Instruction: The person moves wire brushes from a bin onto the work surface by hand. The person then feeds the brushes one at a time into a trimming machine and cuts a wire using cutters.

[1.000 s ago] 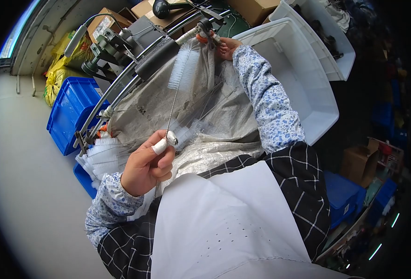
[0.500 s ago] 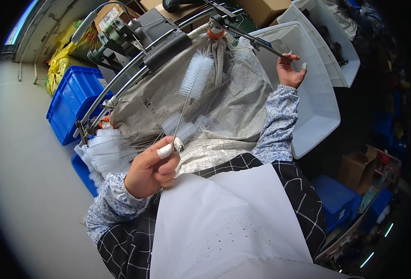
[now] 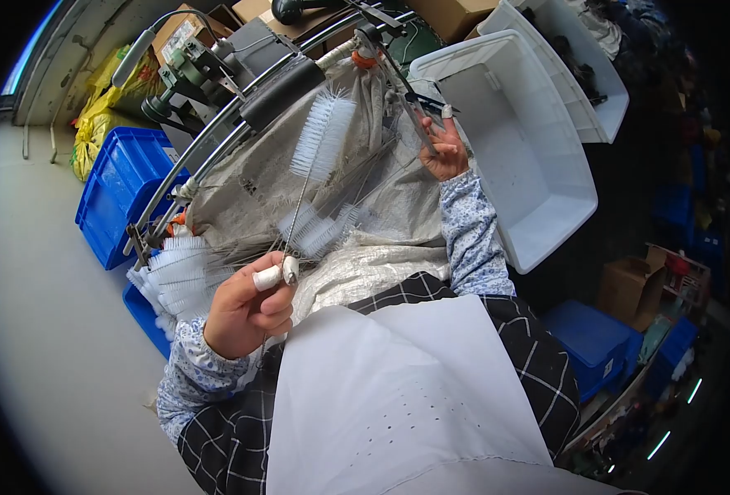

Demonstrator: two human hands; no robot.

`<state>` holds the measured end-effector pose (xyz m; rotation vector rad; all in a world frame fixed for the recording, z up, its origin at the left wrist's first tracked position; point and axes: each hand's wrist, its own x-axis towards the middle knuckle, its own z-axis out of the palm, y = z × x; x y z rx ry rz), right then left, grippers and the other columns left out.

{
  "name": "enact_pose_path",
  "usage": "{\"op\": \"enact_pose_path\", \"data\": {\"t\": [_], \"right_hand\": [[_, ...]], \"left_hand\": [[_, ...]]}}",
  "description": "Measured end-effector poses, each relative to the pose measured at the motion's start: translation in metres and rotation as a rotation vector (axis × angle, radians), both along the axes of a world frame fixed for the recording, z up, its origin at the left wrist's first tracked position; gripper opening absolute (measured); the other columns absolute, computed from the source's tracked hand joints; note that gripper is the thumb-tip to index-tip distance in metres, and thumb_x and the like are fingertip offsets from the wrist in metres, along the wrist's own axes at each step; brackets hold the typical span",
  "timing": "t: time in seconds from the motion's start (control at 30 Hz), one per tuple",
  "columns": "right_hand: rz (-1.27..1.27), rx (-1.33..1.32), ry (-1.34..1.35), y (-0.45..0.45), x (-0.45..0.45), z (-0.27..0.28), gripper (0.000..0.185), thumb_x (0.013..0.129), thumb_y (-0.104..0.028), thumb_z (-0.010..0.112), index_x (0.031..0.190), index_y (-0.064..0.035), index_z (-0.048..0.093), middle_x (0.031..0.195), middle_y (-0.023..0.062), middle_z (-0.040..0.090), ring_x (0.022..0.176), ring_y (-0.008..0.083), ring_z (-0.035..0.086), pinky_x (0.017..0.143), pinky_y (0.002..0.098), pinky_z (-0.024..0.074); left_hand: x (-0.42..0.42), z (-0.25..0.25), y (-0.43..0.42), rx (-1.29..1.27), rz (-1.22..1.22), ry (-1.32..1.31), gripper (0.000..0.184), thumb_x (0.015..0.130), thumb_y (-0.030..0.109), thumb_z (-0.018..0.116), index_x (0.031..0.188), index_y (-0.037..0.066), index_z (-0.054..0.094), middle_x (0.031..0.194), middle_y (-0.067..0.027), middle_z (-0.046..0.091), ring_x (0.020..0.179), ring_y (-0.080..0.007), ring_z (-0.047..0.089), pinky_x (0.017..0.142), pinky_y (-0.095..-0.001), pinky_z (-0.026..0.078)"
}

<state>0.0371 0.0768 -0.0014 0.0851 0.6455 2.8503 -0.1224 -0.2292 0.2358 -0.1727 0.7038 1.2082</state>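
Note:
My left hand (image 3: 248,307), thumb and a finger wrapped in white tape, pinches the twisted wire stem of a bottle brush (image 3: 323,136). The brush points up and away, its white bristle head above the grey sack cloth. My right hand (image 3: 446,157) has its fingers closed around the lower end of a long metal lever (image 3: 406,99), which runs up to the top of the tubular frame. A taped digit of that hand sticks up. More white brushes (image 3: 322,231) lie on the cloth (image 3: 249,186), and a pile of brushes (image 3: 179,272) sits left of my left hand.
A bent metal frame (image 3: 204,169) with a dark padded sleeve crosses ahead, with a green machine (image 3: 187,82) behind it. Blue crates (image 3: 125,190) stand at left. White plastic tubs (image 3: 538,165) are at right. A white sheet (image 3: 406,388) covers my lap.
My right hand has swung the lever left and inward, toward the cloth. My left hand and its brush have shifted slightly left and down in view, as has the whole scene a little.

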Motion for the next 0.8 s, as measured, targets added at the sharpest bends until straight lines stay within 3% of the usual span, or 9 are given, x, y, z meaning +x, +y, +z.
{"op": "enact_pose_path", "data": {"t": [0.17, 0.23, 0.3, 0.4, 0.43, 0.53, 0.67, 0.73, 0.8], "right_hand": [[-0.028, -0.004, -0.440, 0.011, -0.030, 0.026, 0.071, 0.083, -0.050, 0.035, 0.116, 0.0126, 0.029, 0.103, 0.0262, 0.048, 0.046, 0.0093, 0.045, 0.045, 0.0187, 0.0476], [-0.030, -0.063, -0.453, 0.018, -0.046, 0.010, 0.068, 0.084, -0.049, 0.035, 0.114, 0.0119, 0.031, 0.087, 0.0161, 0.051, 0.042, 0.0063, 0.043, 0.054, 0.0234, 0.0501], [-0.062, -0.091, -0.596, 0.024, -0.063, 0.008, 0.060, 0.085, -0.046, 0.035, 0.110, 0.0085, 0.035, 0.076, 0.0084, 0.053, 0.039, 0.0044, 0.037, 0.048, 0.0204, 0.0474], [-0.284, 0.106, -0.672, 0.035, -0.082, -0.001, 0.049, 0.085, -0.044, 0.037, 0.100, 0.0025, 0.042, 0.072, 0.0060, 0.052, 0.038, 0.0058, 0.030, 0.036, 0.0172, 0.0350], [-0.289, 0.050, -0.609, 0.045, -0.086, -0.002, 0.043, 0.084, -0.045, 0.039, 0.089, -0.0025, 0.043, 0.070, 0.0049, 0.050, 0.038, 0.0077, 0.025, 0.032, 0.0184, 0.0231], [-0.327, -0.007, -0.406, 0.071, -0.094, -0.012, 0.043, 0.084, -0.046, 0.040, 0.086, -0.0031, 0.043, 0.065, 0.0035, 0.047, 0.037, 0.0078, 0.025, 0.031, 0.0183, 0.0221], [-0.327, 0.072, -0.687, 0.081, -0.119, -0.003, 0.039, 0.077, -0.050, 0.050, 0.091, -0.0142, 0.048, 0.082, 0.0074, 0.049, 0.062, 0.0160, 0.044, 0.053, 0.0292, 0.0391], [-0.616, -0.001, -0.563, 0.100, -0.118, -0.012, 0.038, 0.074, -0.047, 0.053, 0.097, -0.0174, 0.048, 0.093, 0.0085, 0.050, 0.090, 0.0242, 0.044, 0.067, 0.0397, 0.0388], [-0.782, -0.140, -0.471, 0.123, -0.092, -0.009, 0.035, 0.075, -0.044, 0.052, 0.093, -0.0143, 0.050, 0.091, 0.0090, 0.056, 0.083, 0.0267, 0.052, 0.073, 0.0430, 0.0400]], "left_hand": [[0.004, 0.001, 0.006, -0.019, -0.010, 0.067, 0.014, 0.086, 0.018, 0.035, 0.096, 0.010, 0.042, 0.055, 0.0039, 0.031, 0.038, -0.0030, 0.021, 0.036, -0.0194, 0.019], [0.003, 0.000, 0.007, -0.007, -0.021, 0.040, 0.016, 0.087, 0.018, 0.034, 0.097, 0.009, 0.042, 0.057, 0.0038, 0.032, 0.040, -0.0037, 0.023, 0.039, -0.0202, 0.021], [0.003, 0.001, 0.008, -0.002, -0.032, 0.027, 0.017, 0.087, 0.019, 0.034, 0.098, 0.009, 0.041, 0.057, 0.0037, 0.033, 0.041, -0.0040, 0.024, 0.041, -0.0206, 0.022], [0.006, 0.003, 0.009, -0.020, -0.027, 0.035, 0.016, 0.087, 0.018, 0.035, 0.098, 0.009, 0.041, 0.057, 0.0036, 0.033, 0.040, -0.0037, 0.023, 0.039, -0.0204, 0.021], [0.007, 0.003, 0.009, -0.031, -0.015, 0.045, 0.015, 0.086, 0.018, 0.035, 0.097, 0.009, 0.042, 0.056, 0.0035, 0.032, 0.039, -0.0035, 0.022, 0.037, -0.0201, 0.020], [0.008, 0.003, 0.011, -0.037, -0.011, 0.060, 0.015, 0.086, 0.017, 0.035, 0.096, 0.009, 0.042, 0.055, 0.0033, 0.032, 0.039, -0.0036, 0.022, 0.036, -0.0201, 0.020], [0.008, 0.001, 0.016, -0.046, -0.022, 0.053, 0.015, 0.086, 0.017, 0.035, 0.097, 0.009, 0.042, 0.055, 0.0033, 0.032, 0.039, -0.0037, 0.022, 0.036, -0.0202, 0.020], [0.011, 0.004, 0.017, -0.028, -0.036, 0.054, 0.016, 0.086, 0.018, 0.035, 0.098, 0.010, 0.042, 0.055, 0.0034, 0.032, 0.039, -0.0037, 0.021, 0.036, -0.0201, 0.019], [0.010, 0.006, 0.015, -0.019, -0.039, 0.075, 0.016, 0.086, 0.019, 0.035, 0.097, 0.010, 0.043, 0.055, 0.0034, 0.032, 0.039, -0.0037, 0.021, 0.036, -0.0201, 0.019]]}}
